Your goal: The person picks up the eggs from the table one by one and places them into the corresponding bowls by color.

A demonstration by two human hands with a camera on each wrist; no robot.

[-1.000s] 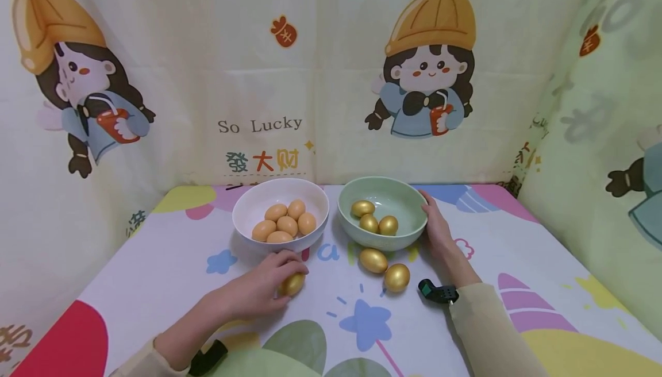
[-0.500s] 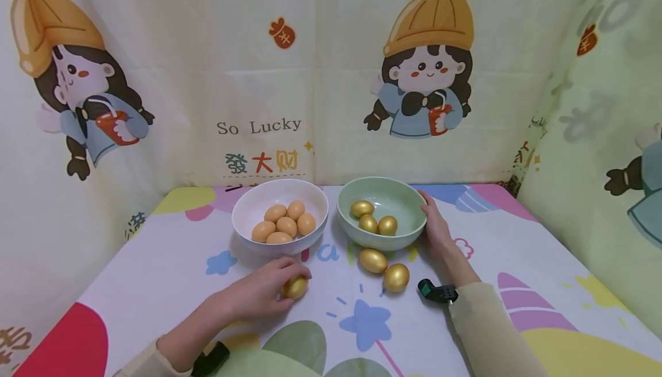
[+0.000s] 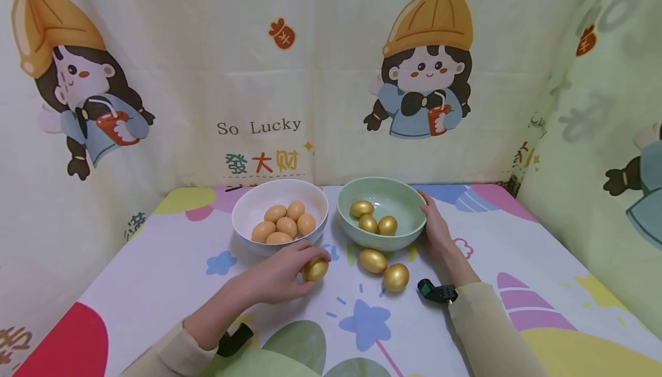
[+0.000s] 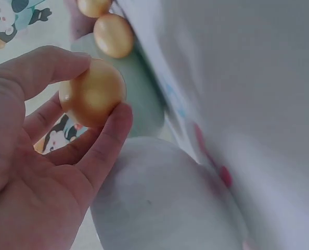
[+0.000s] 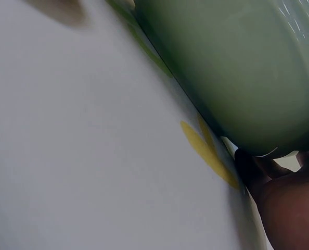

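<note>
In the head view my left hand (image 3: 281, 275) pinches a golden egg (image 3: 315, 269) between thumb and fingers, just in front of the white bowl (image 3: 252, 202). The left wrist view shows this golden egg (image 4: 93, 94) between the fingertips. My right hand (image 3: 438, 229) holds the right side of the green bowl (image 3: 381, 243), its fingers against the outer wall. Several golden eggs (image 3: 388, 226) lie inside that bowl. Two more, one golden egg (image 3: 373, 261) and another golden egg (image 3: 396, 277), lie on the table before it. Several brown eggs (image 3: 286, 226) fill part of the white bowl.
Both bowls stand side by side near the back of the table, which has a printed cover (image 3: 155, 273). Behind and beside the table hangs a patterned cloth (image 3: 341, 78). Each wrist wears a small black device, such as the right wrist device (image 3: 437, 291).
My left hand has carried its golden egg to the right and away from me, toward the gap between the bowls. The right hand and the green bowl have stayed put.
</note>
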